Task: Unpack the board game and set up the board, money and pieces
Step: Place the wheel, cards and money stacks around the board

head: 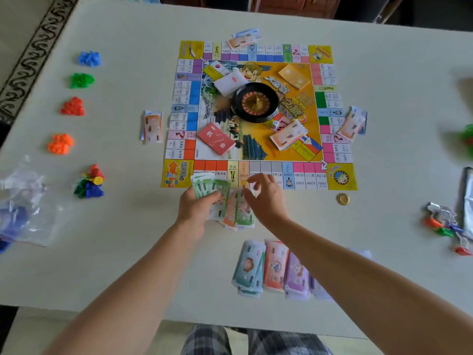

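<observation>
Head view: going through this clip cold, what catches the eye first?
The bright game board lies spread in the middle of the table, with a black roulette wheel at its centre. At its near edge the left hand grips a fan of green notes, the right hand beside it over loose notes. Down the table's left side sit a blue heap, green heap, red heap and orange heap of pieces.
</observation>
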